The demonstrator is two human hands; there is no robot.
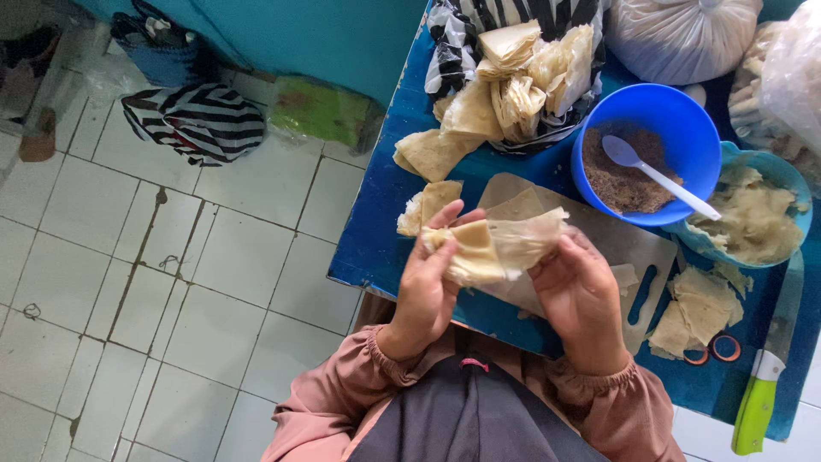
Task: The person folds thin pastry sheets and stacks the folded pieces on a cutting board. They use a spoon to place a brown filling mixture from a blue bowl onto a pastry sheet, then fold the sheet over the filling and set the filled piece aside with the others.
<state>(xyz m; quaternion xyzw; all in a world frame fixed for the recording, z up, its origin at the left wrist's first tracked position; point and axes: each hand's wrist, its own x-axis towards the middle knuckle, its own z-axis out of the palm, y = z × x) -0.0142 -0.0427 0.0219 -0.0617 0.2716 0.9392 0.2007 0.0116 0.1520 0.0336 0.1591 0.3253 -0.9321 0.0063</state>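
left hand (430,287) and right hand (577,295) both pinched on a thin pale wrapper sheet (496,248), held over the cutting board (629,244) | blue bowl (646,154) of brown filling at 1 o'clock on the counter (372,231) | judgement: peel slowly, thumbs near the edge, or the sheet tears

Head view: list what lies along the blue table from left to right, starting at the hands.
Left hand → thin beige wrapper sheet held in both hands → right hand → round blue plastic bowl of brown filling → green-handled knife.
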